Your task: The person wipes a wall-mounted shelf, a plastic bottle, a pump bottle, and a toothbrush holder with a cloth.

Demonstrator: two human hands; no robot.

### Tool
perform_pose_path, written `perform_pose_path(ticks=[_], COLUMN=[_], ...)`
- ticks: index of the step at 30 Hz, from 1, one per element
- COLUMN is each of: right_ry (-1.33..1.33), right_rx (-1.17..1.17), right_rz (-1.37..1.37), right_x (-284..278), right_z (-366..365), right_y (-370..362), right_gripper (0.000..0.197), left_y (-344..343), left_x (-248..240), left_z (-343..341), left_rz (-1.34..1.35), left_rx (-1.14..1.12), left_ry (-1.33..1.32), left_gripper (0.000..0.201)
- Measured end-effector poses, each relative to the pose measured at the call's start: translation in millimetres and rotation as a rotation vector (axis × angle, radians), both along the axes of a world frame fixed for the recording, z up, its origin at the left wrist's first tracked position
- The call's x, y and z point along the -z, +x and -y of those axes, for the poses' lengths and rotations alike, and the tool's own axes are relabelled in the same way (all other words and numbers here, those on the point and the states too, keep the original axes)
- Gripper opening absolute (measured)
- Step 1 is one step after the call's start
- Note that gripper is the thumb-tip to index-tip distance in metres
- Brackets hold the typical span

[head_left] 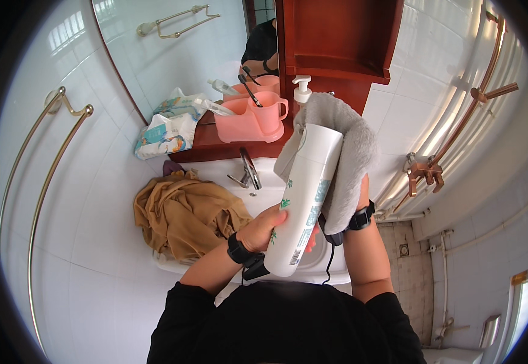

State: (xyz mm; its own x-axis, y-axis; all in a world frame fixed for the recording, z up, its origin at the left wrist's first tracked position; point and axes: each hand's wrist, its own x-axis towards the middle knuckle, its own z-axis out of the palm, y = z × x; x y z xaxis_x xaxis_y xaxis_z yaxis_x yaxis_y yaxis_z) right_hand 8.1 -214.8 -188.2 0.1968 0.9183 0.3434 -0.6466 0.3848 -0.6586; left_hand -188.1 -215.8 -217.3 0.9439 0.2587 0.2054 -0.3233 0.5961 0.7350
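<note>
My left hand (263,229) is wrapped round the lower part of a large white bottle (310,182) with green leaf prints, tilted with its top away from me. Against the bottle's right side and behind its top lies a folded grey towel (354,161). My right hand (365,192) grips that towel from the right; most of its fingers are hidden behind the cloth. Both hands are above the white washbasin (266,167). A crumpled brown garment (185,212) fills the basin's left side, beside the chrome tap (250,170).
Behind the basin, a red-brown ledge (209,145) carries a pink toothbrush caddy (230,127) with a cup, wipe packs (165,134) and a white pump bottle (301,91). A towel rail (54,164) is on the left wall; copper-coloured shower fittings (425,173) are at right.
</note>
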Motion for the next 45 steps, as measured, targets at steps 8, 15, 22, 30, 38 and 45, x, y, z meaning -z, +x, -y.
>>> perform_pose_path(ticks=[8, 15, 22, 30, 38, 45], right_ry=[0.080, 0.223, 0.046, -0.167, -0.037, -0.187], right_rx=[0.017, -0.079, -0.182, 0.117, -0.090, -0.193], right_rz=[-0.056, -0.064, -0.112, 0.082, -0.165, -0.191], right_x=[-75.8, -50.0, -3.3, 14.4, -8.6, 2.1], right_z=[26.3, 4.2, -3.1, -10.3, -38.7, -20.1], right_y=[-59.9, -53.1, -20.0, 11.8, -3.0, -32.0], right_gripper=[0.059, 0.059, 0.048, 0.039, 0.041, 0.044], left_y=[6.1, 0.1, -13.9, -20.0, 7.0, 6.3], left_x=[10.5, 8.0, -14.8, -40.1, -18.2, -15.4], left_z=[8.7, -1.1, -5.0, 2.2, -7.0, -14.8], left_rz=[0.172, 0.181, -0.268, -0.300, 0.249, 0.323], left_rx=[0.186, 0.179, -0.523, -0.346, 0.121, 0.055], left_ry=[-0.511, -0.500, 0.505, 0.173, -0.349, -0.467], left_gripper=[0.063, 0.059, 0.082, 0.071, 0.076, 0.076])
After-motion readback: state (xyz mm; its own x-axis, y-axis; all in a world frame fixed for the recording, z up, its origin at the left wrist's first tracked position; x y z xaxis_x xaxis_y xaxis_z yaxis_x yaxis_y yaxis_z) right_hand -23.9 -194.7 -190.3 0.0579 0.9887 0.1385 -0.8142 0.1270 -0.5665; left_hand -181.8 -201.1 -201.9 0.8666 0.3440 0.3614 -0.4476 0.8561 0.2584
